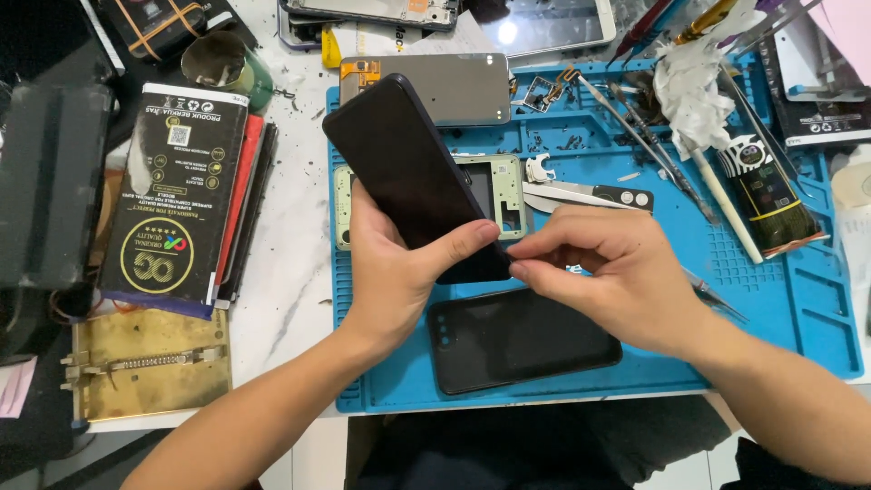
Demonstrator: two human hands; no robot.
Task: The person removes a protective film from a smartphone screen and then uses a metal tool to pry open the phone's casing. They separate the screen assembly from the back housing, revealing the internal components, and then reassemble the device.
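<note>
A slim black phone (404, 172), glossy and flat with rounded corners, was tilted up off the blue silicone repair mat (798, 299), its far end pointing away to the left. The left hand (390, 272) cradled it from beneath, thumb stretched across the dark glass near the lower edge and the other fingers wrapped behind, clamped firmly on the body. The right hand (603, 268) came in from the side, its fingers (535, 254) drawn together in a tight pinch right at the phone's lower corner; whether they nipped anything small there I could not tell.

On the mat just below the hands lay a matte black back cover (522, 340), flat, with a small camera cutout at one corner. Behind the phone lay a pale green mid-frame (494, 186) and a grey metal-looking panel (463, 86). A pair of steel tweezers (590, 195) rested just beside the frame. The mat was ridged into little compartments and dusted with dark specks. To the left, on the white table (281, 281), a black printed box (177, 191) lay on a stack, and a brass-coloured clamp plate (150, 363) sat near it.
</note>
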